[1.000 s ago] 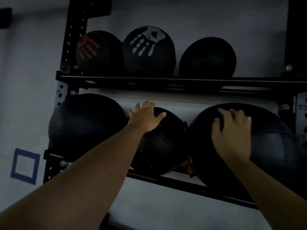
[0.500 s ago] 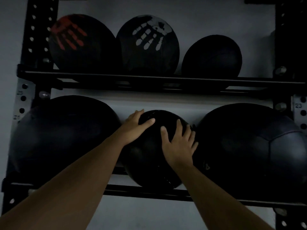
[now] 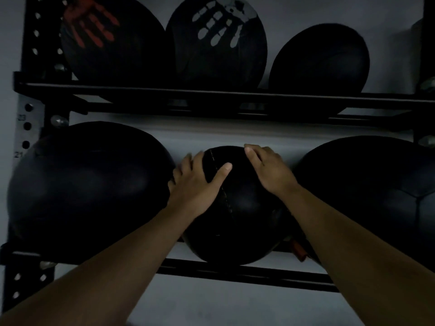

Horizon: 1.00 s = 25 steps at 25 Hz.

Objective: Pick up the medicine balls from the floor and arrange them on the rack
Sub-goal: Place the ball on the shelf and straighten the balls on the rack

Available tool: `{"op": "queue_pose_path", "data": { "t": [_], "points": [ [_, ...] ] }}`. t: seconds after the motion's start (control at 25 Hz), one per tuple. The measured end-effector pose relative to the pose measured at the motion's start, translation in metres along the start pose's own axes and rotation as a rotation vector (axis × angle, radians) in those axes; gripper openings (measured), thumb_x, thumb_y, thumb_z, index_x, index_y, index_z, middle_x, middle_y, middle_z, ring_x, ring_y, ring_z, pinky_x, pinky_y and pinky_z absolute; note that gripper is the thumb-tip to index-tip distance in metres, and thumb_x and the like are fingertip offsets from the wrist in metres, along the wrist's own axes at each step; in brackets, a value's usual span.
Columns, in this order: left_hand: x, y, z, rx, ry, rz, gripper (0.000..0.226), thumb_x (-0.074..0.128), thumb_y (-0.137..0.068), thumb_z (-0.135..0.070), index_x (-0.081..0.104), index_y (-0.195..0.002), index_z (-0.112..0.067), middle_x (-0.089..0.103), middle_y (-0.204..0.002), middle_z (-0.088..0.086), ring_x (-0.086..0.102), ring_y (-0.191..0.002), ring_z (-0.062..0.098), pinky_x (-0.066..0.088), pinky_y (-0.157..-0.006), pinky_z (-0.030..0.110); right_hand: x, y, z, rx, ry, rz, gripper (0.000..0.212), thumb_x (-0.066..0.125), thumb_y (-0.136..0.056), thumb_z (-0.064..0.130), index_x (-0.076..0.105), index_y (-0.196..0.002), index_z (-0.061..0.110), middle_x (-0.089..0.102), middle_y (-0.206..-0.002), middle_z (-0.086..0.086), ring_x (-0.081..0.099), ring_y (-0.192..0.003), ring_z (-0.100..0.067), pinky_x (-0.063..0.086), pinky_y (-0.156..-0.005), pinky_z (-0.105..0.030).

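A small black medicine ball (image 3: pixel 237 215) sits in the middle of the black rack's lower shelf (image 3: pixel 235 272). My left hand (image 3: pixel 197 182) lies on its upper left side, thumb spread across the front. My right hand (image 3: pixel 270 170) cups its upper right side. Both hands grip this ball between them. A large black ball (image 3: pixel 89 191) rests to its left and another large black ball (image 3: pixel 372 198) to its right, both close against it.
The upper shelf (image 3: pixel 211 97) carries three black balls: one with a red handprint (image 3: pixel 113 41), one with a white handprint (image 3: pixel 216 41), one plain (image 3: pixel 320 62). Perforated uprights (image 3: pixel 28 128) frame the rack against a grey wall. A small orange tag (image 3: pixel 299 251) shows under my right forearm.
My right hand left the big right ball, crossed to the middle ball and now cups its upper right. The left hand slid a little down its left side. The view came closer.
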State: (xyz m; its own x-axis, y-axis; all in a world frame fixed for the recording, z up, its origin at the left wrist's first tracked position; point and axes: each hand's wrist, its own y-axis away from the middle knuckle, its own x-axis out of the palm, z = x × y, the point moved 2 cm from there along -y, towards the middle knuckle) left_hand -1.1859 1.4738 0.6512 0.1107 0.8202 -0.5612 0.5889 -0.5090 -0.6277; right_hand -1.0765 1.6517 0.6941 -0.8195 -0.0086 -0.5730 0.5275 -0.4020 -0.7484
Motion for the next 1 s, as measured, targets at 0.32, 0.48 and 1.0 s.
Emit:
{"op": "queue_pose_path", "data": {
  "t": [0.32,0.48,1.0],
  "points": [
    [0.007,0.006,0.012,0.201,0.142,-0.059,0.09,0.048,-0.075,-0.087,0.023,-0.156,-0.056,0.026,-0.167,-0.015,0.024,-0.153,0.021,0.027,-0.124,0.055,0.02,0.088,0.001,-0.037,-0.026,-0.216,0.067,0.023,-0.098,0.069,0.029,-0.158,0.042,0.029,-0.168,0.0,0.019,-0.156,-0.022,0.016,-0.126,-0.052],
    [0.008,-0.016,-0.007,-0.019,0.099,-0.063,0.084,0.043,-0.076,-0.091,0.029,-0.15,-0.053,0.035,-0.162,-0.005,0.034,-0.147,0.034,0.032,-0.118,0.061,-0.002,0.03,-0.004,-0.064,-0.097,-0.071,0.057,0.035,-0.102,0.06,0.042,-0.154,0.038,0.041,-0.161,-0.001,0.034,-0.15,-0.024,0.025,-0.124,-0.047],
    [0.016,-0.012,-0.01,-0.072,0.124,-0.156,0.085,0.041,-0.078,-0.091,0.037,-0.149,-0.046,0.04,-0.161,-0.003,0.036,-0.147,0.029,0.033,-0.118,0.053,0.0,0.049,-0.008,-0.003,-0.092,-0.043,0.059,0.023,-0.103,0.06,0.029,-0.159,0.042,0.028,-0.169,-0.001,0.02,-0.156,-0.023,0.017,-0.126,-0.05]
  ]
}}
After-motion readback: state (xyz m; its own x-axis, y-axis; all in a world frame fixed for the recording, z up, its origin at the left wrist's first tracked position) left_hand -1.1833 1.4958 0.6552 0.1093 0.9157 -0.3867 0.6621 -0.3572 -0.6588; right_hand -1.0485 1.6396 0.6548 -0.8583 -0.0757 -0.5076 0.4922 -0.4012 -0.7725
